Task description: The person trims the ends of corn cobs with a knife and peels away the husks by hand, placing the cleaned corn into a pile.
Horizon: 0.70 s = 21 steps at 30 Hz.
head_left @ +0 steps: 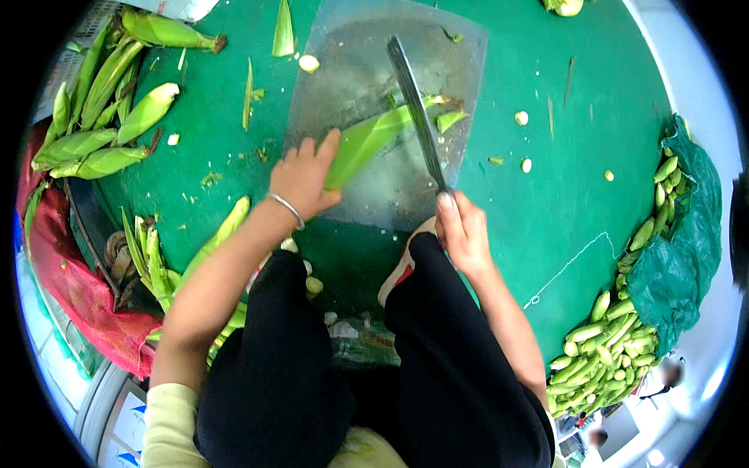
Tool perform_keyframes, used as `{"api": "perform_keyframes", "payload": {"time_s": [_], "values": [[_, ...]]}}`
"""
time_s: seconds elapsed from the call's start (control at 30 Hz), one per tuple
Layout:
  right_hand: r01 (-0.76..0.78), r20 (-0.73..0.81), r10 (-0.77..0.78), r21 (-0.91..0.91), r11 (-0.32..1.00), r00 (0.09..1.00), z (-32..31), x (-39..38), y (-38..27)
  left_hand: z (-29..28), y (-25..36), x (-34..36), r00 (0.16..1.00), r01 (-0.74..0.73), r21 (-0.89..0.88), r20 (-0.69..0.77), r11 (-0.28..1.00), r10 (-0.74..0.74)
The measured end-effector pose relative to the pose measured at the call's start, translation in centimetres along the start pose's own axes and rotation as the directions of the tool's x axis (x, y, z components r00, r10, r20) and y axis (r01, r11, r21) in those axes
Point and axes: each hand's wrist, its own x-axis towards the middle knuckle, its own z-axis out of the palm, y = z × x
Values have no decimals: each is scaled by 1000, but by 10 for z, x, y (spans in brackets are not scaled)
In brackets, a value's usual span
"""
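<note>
A green ear of corn in its husk (pixel 367 142) lies slantwise over a clear, scuffed cutting board (pixel 367 39). My left hand (pixel 306 176), a silver bangle at its wrist, grips the ear's near-left end between thumb and fingers. In my right hand (pixel 463 234) is a long dark knife (pixel 413 97), held by its handle. Its blade, seen almost edge-on, crosses the ear close to the far-right end; whether it touches the husk I cannot tell. Beside that end rests a cut scrap of husk (pixel 450 121).
Husked ears (pixel 148 113) are piled at the far left above a red sack (pixel 82 288). At right, many small green ears (pixel 608 351) lie by a green sack (pixel 679 257). Round pale cut ends (pixel 309 63) dot the green surface (pixel 538 210). My knees flank the board's near edge.
</note>
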Motion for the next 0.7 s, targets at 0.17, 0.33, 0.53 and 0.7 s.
{"api": "perform_keyframes", "payload": {"time_s": [0.17,0.33,0.53,0.7], "values": [[-37,30,39,-57,998,999,13,22,21,-35,-8,9,996,-33,71,83,997,27],[-51,29,48,100,994,998,2,12,-21,-44,-16,13,977,0,61,212,998,-13],[-247,175,213,204,947,961,23,34,18,-44,-9,13,977,-3,111,214,994,-21],[-249,172,195,387,888,966,25,34,12,-20,-69,9,857,443,-809,508,386,81]]}}
